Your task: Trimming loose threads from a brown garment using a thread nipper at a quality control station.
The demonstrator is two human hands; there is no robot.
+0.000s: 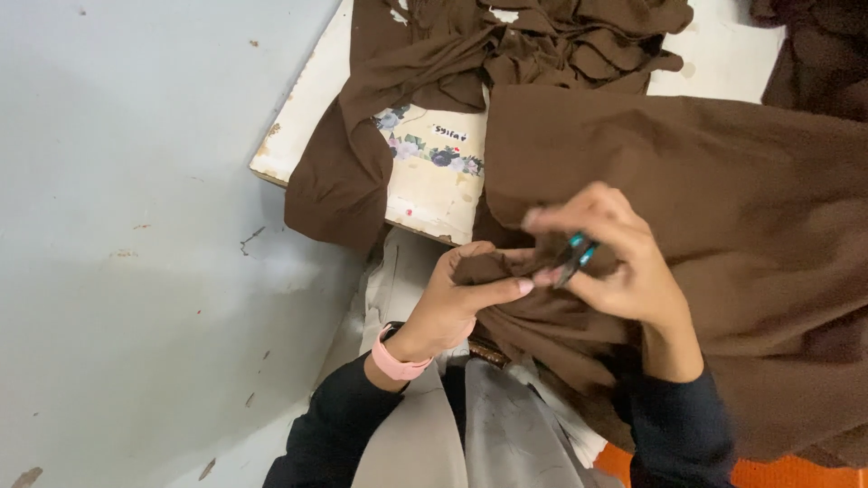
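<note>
While the left hand (457, 303) pinches 1 brown cloth (687, 217), the right hand (615, 262) grips seemingly 1 teal snipper (576, 256).

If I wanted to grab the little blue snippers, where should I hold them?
Take the blue handle end of the snippers, coming from above, the way the right hand pinches them. The pointed tip aims down at the brown cloth bunched in the left hand, so keep off it.

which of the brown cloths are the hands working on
The big brown cloth over the lap: left hand pinches its edge, right hand holds a teal-handled tool on it. The crumpled pile lies untouched.
</note>
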